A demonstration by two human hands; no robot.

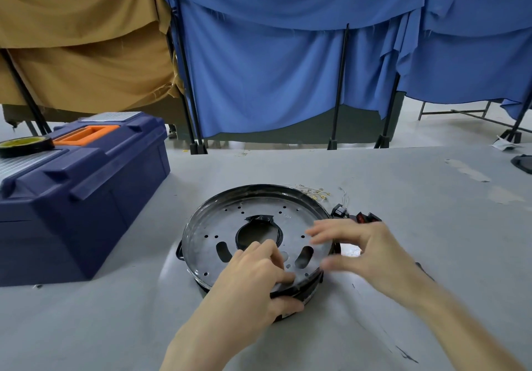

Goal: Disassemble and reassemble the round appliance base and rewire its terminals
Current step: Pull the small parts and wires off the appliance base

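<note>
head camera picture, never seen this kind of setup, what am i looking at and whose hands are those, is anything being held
There is no machine here: a person wears one camera on the head, looking forward and down, so the two bare hands are their own. On the grey table lies the round appliance base, a black dish with a perforated metal plate facing up. The left hand grips its near rim, fingers on the plate and thumb against the edge. The right hand is blurred, fingers spread loosely over the right rim, and holds nothing that I can see. Behind the base lie small wires with terminals and some black and red parts. A blue toolbox stands on the left with a tape roll on it.
</note>
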